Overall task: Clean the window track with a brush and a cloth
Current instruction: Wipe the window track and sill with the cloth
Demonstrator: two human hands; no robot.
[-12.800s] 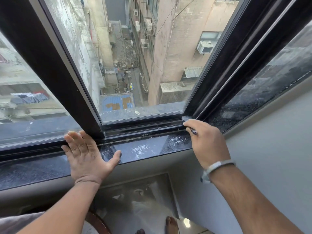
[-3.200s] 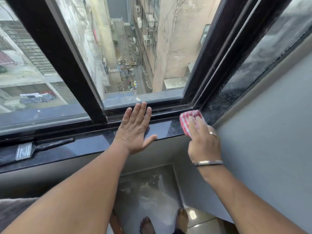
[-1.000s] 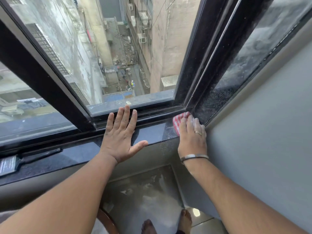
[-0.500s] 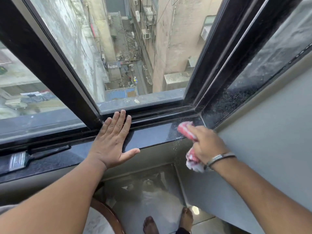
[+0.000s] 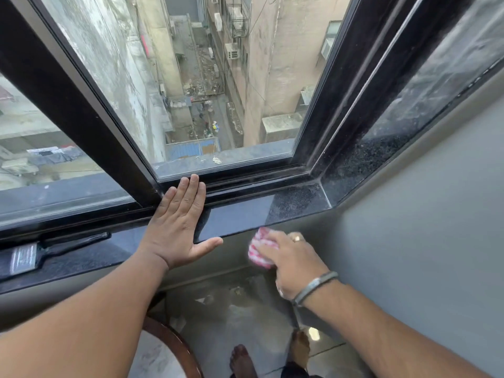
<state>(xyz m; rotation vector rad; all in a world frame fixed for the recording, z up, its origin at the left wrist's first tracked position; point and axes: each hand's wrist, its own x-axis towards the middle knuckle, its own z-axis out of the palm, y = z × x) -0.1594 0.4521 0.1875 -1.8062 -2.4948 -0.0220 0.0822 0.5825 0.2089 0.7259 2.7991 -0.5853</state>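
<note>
One cloth (image 5: 260, 248), red-and-white checked, is what we follow here: half a second ago it was up at the sill's right corner, and now it sits bunched below the sill's front edge, against the grey wall under it. Our right hand (image 5: 293, 261) has carried it down there, fingers curled around it. The window track (image 5: 253, 178) above now lies uncovered, dark and mostly free of the pale grit, though the speckled corner of the sill (image 5: 297, 199) beside it looks dusty (hard to tell dust from the stone's own fleck). Our left hand (image 5: 178, 227) stays flat on the sill, fingers spread and straight, holding nothing, tips touching the track's lip. The brush (image 5: 41, 253) lies well off to the left on the sill. We judge the wipe of this corner finished, with the cloth off the track.
</note>
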